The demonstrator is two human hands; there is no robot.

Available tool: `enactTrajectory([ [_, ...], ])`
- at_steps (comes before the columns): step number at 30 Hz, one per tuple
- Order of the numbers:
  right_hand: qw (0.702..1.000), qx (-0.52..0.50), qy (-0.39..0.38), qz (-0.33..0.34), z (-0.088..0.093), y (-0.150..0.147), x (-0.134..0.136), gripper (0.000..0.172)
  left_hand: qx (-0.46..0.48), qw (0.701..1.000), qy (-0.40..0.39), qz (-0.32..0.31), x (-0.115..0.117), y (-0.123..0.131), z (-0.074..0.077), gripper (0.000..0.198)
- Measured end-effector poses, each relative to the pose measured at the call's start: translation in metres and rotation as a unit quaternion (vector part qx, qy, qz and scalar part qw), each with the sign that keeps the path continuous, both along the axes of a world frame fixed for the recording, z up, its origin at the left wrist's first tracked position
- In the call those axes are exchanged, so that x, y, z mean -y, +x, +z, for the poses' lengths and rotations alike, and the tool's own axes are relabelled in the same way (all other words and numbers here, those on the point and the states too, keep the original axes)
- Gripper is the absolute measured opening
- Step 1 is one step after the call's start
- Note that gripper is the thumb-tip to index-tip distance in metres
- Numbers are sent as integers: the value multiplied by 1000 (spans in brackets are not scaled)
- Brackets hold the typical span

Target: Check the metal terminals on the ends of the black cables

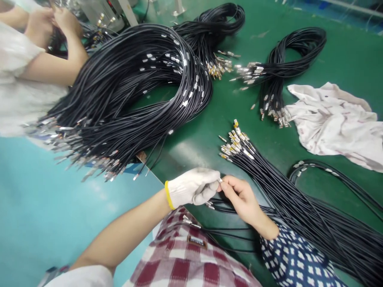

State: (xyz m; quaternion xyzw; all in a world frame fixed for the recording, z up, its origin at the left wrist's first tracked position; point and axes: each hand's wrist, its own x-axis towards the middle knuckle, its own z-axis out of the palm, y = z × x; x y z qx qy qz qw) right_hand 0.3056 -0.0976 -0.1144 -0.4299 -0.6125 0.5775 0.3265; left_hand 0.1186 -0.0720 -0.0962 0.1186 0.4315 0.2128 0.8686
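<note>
Bright, even overhead light leaves soft shadows and a pale sheen on the green table (191,153) at centre. The left hand (193,186), right hand (241,197) and the cable end (220,180) pinched between them at 6 o'clock are sharp, while connector tips (80,157) at 9 o'clock smear and the white sleeve (18,56) at 10 o'clock washes out. The wide lens stretches the corners.

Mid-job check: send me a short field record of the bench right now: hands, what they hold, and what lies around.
left hand: white glove, pinching cable end
right hand: bare, pinching the same end from opposite side
cable bundle: black, metal-tipped, on table, right of hands
large coil: black cables, upper left, tips overhanging table edge
white cloth: crumpled, far right
co-worker's arm: top left, at other cables
</note>
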Motion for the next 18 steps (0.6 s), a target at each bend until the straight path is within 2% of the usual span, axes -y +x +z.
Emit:
enactTrajectory([
  [4,1000,-5,0,-21,3,-3,-1,40,-8,1000,-19,14,-1,1,-1,31],
  [10,999,21,2,-41,9,-3,-3,42,-27,999,-18,-13,-2,1,2,36],
  [18,998,37,8,-48,8,-4,-2,41,-44,998,-4,-42,-4,2,5,41],
])
